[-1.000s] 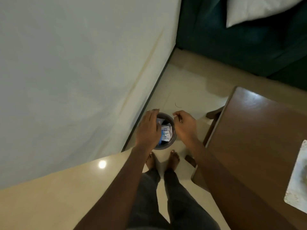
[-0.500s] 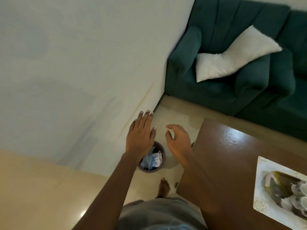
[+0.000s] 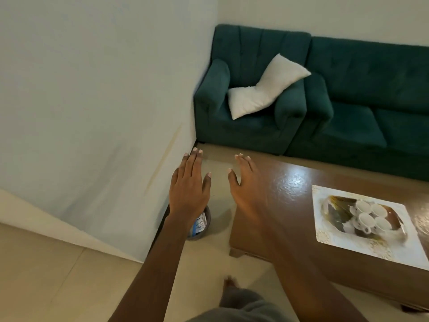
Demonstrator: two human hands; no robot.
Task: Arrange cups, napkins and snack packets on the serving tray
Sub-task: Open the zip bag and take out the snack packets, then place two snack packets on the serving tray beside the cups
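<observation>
At the left side a pale wall (image 3: 92, 89) fills most of the view. Against the far wall stands a dark green sofa (image 3: 348, 89), with one seat in the corner and a wider part to the right. Below lies the beige floor (image 3: 58, 275). At the right stands a brown glossy table (image 3: 290, 205). On the table, toward the right edge of the view, lies a white rectangular tray (image 3: 325, 233) with a dark leaf pattern in its middle. A white pillow (image 3: 262, 89) leans, bent, on the corner seat of the sofa.

Both arms reach forward. The left hand (image 3: 189, 187) is flat, palm down, with fingers straight and together, and it holds nothing. The right hand (image 3: 247, 184) is just beside it, also released, with fingers straight, and it is seen in front of the left end of the table.

A small grey bin (image 3: 207, 219) stands on the floor at the base of the wall, partly hidden behind the left wrist. Four white cups (image 3: 364, 206) stand close together on the tray. White and blue packets (image 3: 199, 225) lie in the bin. One bare foot (image 3: 229, 281) shows on the floor below.
</observation>
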